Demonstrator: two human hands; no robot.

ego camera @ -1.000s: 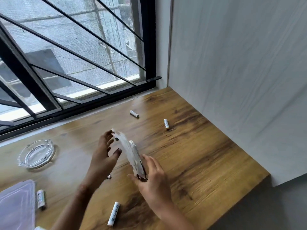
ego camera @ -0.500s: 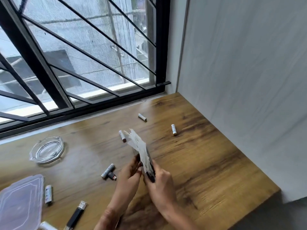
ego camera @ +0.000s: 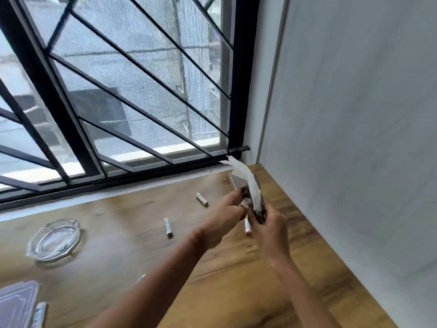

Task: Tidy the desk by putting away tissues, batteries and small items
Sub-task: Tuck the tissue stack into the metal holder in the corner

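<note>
A small tissue packet (ego camera: 251, 188), white with a dark side, is held upright above the wooden desk (ego camera: 236, 275) near the back right corner. My right hand (ego camera: 272, 229) grips its lower end. My left hand (ego camera: 225, 215) pinches the packet's left side with fingertips. Loose white batteries lie on the desk: one battery (ego camera: 202, 199) behind my left hand, another battery (ego camera: 168, 227) to its left, a third battery (ego camera: 247, 225) partly hidden between my hands, and one battery (ego camera: 39, 314) at the bottom left.
A glass ashtray (ego camera: 54, 239) sits at the left. A clear plastic lid or box (ego camera: 16, 304) shows at the bottom left corner. A barred window runs along the back, and a white panel wall (ego camera: 354, 138) bounds the desk's right side.
Both hands carried the tissue packet up and toward the back right corner. My left hand, apart from it a second ago, now pinches it. The view tilted upward.
</note>
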